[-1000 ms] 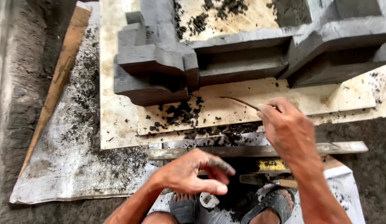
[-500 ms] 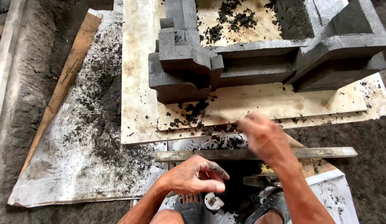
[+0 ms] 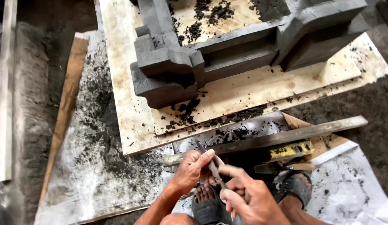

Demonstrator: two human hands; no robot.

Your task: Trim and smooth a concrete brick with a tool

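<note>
Right hand [image 3: 250, 200] closed around the lower end of a thin metal blade [image 3: 208, 163], fingers curled tight over it. Left hand [image 3: 193, 168] pinching the same blade higher up, thumb and forefinger pressed to its flat side, remaining fingers folded under. Blade slanting up and away from both hands, tip near the edge of a long grey straightedge [image 3: 281, 136]. Both hands low in the view, just above two sandalled feet [image 3: 208, 204].

Beyond the straightedge, a yellow level [image 3: 292, 150] lying beside a torn piece of brown cardboard [image 3: 294, 121]. No printed package or sign legible anywhere; only that yellow bar standing out by colour.

Farther out, a pale board [image 3: 252, 89] strewn with dark crumbs [image 3: 183, 112], carrying a stepped grey moulding of wet cement [image 3: 169, 71] with square corners and a recessed band. Under the board, a white plastic sheet [image 3: 94, 175] speckled with black grit, spread on bare dark ground [image 3: 31, 125]. At the left, a brown wooden plank [image 3: 66, 108] lying along the sheet's edge, and a paler batten [image 3: 4, 91] well apart at the frame's margin. Outdoor-looking dirt floor all round.
</note>
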